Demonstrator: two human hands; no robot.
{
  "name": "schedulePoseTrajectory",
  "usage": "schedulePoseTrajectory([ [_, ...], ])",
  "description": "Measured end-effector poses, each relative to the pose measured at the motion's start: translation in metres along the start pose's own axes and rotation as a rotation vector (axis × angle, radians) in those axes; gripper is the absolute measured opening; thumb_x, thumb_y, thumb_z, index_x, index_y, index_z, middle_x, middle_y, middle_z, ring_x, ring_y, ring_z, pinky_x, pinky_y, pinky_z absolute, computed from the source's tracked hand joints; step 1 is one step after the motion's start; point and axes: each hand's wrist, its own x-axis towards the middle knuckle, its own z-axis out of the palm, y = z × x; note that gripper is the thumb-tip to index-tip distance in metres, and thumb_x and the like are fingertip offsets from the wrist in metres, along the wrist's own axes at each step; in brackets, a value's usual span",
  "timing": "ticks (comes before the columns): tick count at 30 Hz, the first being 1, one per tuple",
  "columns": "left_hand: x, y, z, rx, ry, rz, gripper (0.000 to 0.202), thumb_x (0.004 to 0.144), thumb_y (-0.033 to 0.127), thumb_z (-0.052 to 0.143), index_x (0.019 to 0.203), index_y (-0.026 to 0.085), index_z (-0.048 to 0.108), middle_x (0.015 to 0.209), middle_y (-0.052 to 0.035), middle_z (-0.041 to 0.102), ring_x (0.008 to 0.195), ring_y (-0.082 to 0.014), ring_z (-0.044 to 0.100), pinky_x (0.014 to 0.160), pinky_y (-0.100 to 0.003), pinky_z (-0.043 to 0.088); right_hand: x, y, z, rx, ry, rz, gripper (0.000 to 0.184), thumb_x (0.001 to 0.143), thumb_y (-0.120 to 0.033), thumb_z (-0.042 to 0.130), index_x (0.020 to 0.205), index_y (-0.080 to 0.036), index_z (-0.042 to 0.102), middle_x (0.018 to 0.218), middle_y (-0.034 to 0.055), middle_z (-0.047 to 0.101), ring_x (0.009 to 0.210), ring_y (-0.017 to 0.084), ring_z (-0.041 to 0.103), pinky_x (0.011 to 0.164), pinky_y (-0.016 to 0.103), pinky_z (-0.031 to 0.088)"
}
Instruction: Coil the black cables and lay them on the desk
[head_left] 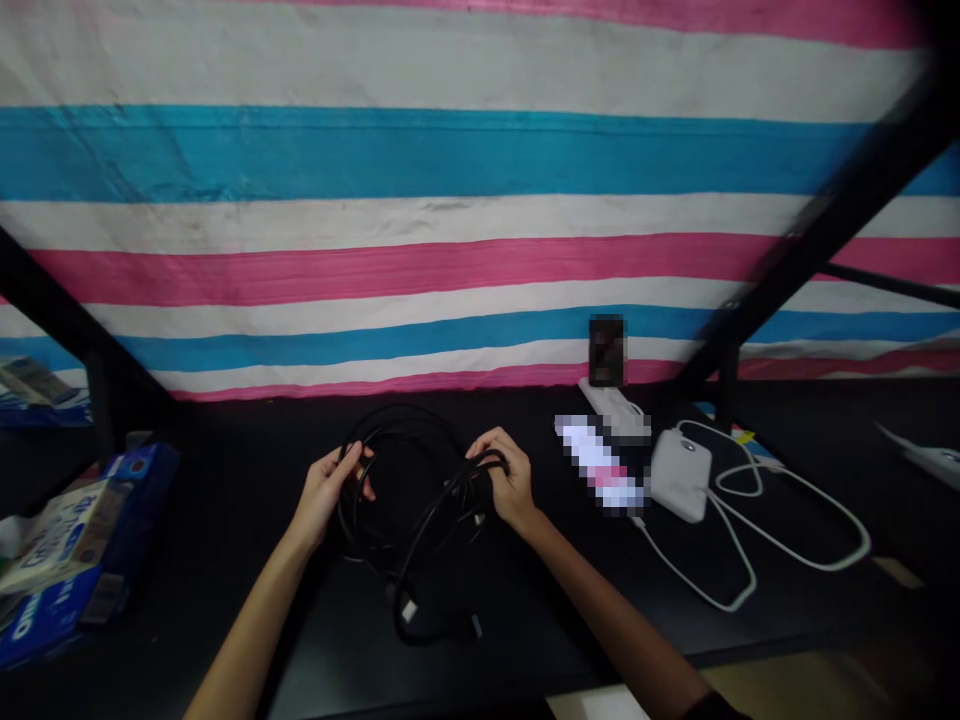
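A black cable [420, 535] lies in loose coils between my two hands, just above the dark table. My left hand [335, 487] is closed around the left side of the coils, thumb on top. On the other side my right hand [506, 475] pinches several strands of the same cable, which bend over its fingers. Below the coils hang cable ends, one with a pale metal connector near the front of the table. Some fingertips are hidden behind the strands.
To the right stand a white power bank [681, 475] with white cables [810, 560], a blurred lit phone [600, 465] and a white stand [615, 408]. Blue packages [97, 560] lie left. Black slanted posts [817, 220] flank a striped sheet [450, 150] behind.
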Motion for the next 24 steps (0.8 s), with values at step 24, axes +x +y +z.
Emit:
schedulePoseTrajectory([
  [24,-0.005,-0.005,0.008,0.051,-0.129,-0.001,0.058,0.079,0.058,0.047,0.119,0.016,0.052,0.084,-0.0062,0.069,0.059,-0.0146,0.061,0.052,-0.024,0.045,0.010,0.013,0.006,0.386,-0.233,0.635,0.042,0.079,-0.049,0.057,0.109,-0.019,0.055,0.080,0.0034,0.068,0.051,0.012,0.062,0.039,0.018,0.044],
])
